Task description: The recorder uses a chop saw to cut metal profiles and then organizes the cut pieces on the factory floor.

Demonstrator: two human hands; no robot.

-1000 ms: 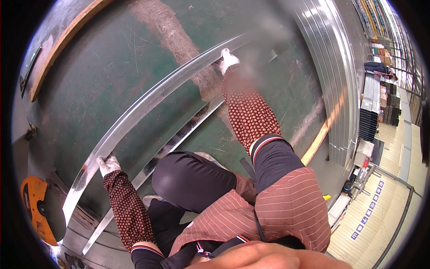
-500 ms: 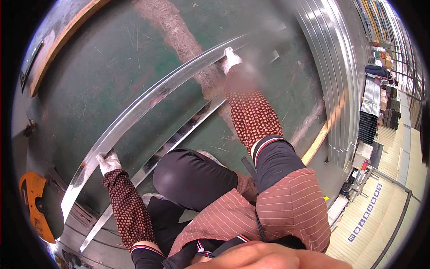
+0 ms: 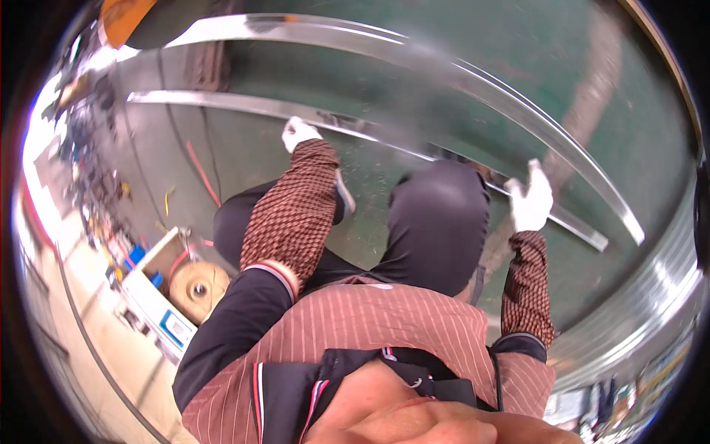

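Observation:
Two long shiny metal strips lie ahead of me on the green floor. The far strip (image 3: 340, 37) is the longer one, with no hand on it. The near strip (image 3: 222, 102) passes just in front of my knees. My left hand (image 3: 300, 135), in a white glove, is at the near strip's front edge with its fingers curled; whether they grip the edge is not clear. My right hand (image 3: 531, 200), also gloved in white, is by the near strip's right part, beyond my knee. Its thumb and fingers are spread, and nothing shows between them.
An orange-and-black round object (image 3: 127, 21) is at the upper left. To my left are a white box-like unit (image 3: 159, 303), a tan roll (image 3: 200, 290) and a red cable (image 3: 201, 174). A stack of long metal profiles (image 3: 629, 318) lies at the right.
Both hands have come off the long far strip and moved back to the near strip. My view has turned left. The right hand has opened.

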